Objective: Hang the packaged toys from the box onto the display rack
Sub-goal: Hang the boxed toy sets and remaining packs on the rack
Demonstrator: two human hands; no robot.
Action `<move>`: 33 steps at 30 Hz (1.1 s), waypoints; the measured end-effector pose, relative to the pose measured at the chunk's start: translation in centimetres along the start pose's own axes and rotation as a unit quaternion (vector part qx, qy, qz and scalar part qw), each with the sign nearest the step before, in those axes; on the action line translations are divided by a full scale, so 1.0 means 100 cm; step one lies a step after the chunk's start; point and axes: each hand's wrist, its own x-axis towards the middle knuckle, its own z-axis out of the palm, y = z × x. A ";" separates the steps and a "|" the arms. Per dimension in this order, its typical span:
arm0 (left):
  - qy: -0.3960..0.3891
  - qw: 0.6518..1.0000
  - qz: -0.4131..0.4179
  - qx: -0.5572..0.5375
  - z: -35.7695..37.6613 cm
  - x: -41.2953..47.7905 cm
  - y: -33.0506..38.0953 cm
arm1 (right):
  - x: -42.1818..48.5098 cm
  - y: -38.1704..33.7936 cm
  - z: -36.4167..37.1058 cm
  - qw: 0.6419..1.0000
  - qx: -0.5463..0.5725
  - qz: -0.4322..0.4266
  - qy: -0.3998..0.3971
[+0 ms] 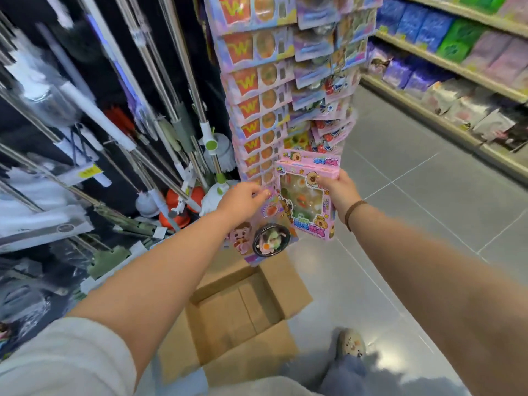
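Left grip (243,200) pinches bowl toy pack (268,237), right grip (340,191) holds pink box (303,204).

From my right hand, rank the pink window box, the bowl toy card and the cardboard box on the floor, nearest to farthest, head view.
1. pink window box, held by the right hand itself.
2. bowl toy card, just to its left, pinched by the left hand.
3. cardboard box, open on the floor, below both hands.
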 end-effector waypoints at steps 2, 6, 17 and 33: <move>-0.006 1.000 0.011 0.016 0.002 0.018 0.032 | 0.014 -0.017 -0.026 1.000 -0.007 -0.023 -0.005; 0.012 1.000 0.018 0.017 0.007 0.047 0.098 | 0.045 -0.050 -0.077 0.996 -0.038 -0.071 -0.024; 0.113 0.992 0.010 -0.048 -0.012 0.136 0.207 | 0.151 -0.148 -0.179 0.987 -0.071 -0.142 -0.035; 0.167 0.982 0.088 -0.009 -0.132 0.297 0.325 | 0.303 -0.349 -0.187 0.941 -0.035 -0.336 0.023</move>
